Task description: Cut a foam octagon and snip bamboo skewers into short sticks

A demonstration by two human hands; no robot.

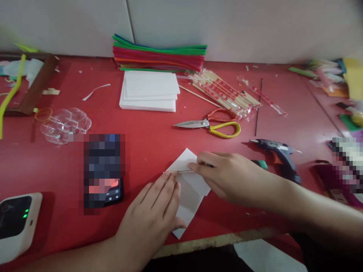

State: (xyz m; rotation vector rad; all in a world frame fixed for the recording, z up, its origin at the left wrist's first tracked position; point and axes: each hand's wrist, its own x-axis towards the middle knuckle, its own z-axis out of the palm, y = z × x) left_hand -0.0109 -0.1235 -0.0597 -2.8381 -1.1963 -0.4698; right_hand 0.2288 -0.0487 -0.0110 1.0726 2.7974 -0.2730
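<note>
A white foam sheet [189, 189] lies on the red table [153, 136] near its front edge. My left hand [154, 211] rests flat on the sheet's left part, fingers stretched out, pressing it down. My right hand [227, 175] is closed in a pinch around a thin cutter with a green end [262, 164], its thin blade laid across the sheet toward my left fingertips.
Behind lie scissors with yellow and red handles [211, 124], a blue glue gun [279, 156], a stack of white sheets [149, 90], coloured pipe cleaners [160, 54] and wrapped chopsticks [224, 92]. A phone [113, 192], a white device [17, 223] and a clear plastic piece [64, 124] are at left.
</note>
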